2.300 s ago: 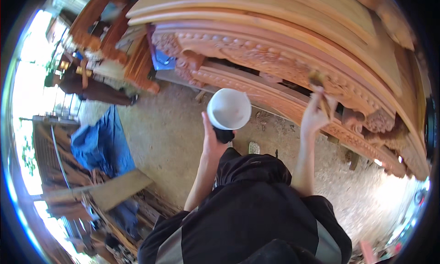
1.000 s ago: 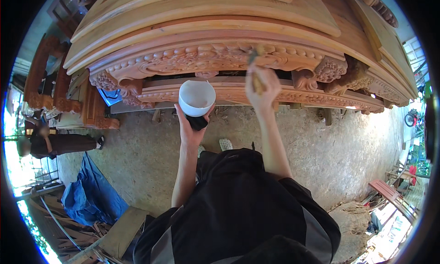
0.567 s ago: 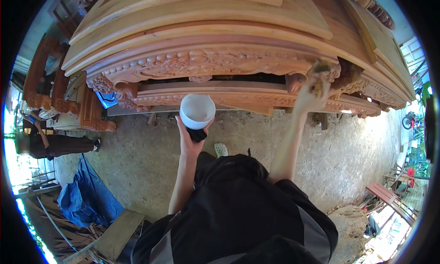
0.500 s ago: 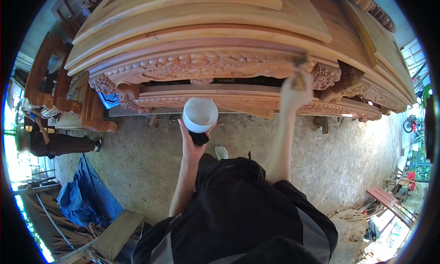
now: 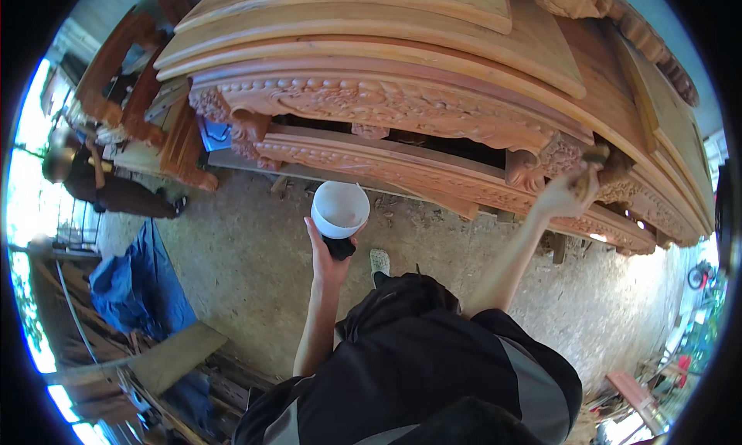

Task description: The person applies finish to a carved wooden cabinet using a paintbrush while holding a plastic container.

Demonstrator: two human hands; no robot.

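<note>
White plastic cup [image 5: 339, 208], light & prob. tippy, gripped underneath by L hand [image 5: 328, 255]; R hand [image 5: 563, 199] closed round brush [image 5: 589, 167] at carved wood frame [image 5: 402, 112].

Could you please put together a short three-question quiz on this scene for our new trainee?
1. True or false: the left hand holds a white cup upright, clear of the carved furniture.
2. Which part does the brush in the right hand meet? A) the flat top boards B) a carved corner at the right end C) the blue tarp
3. Fill in: a person crouches at the far ____ of the picture, beside other wooden pieces.

Key
1. True.
2. B: the brush is up against the carved corner; the blue tarp lies on the ground to the left.
3. Left: the person is low by the left rim.
</note>
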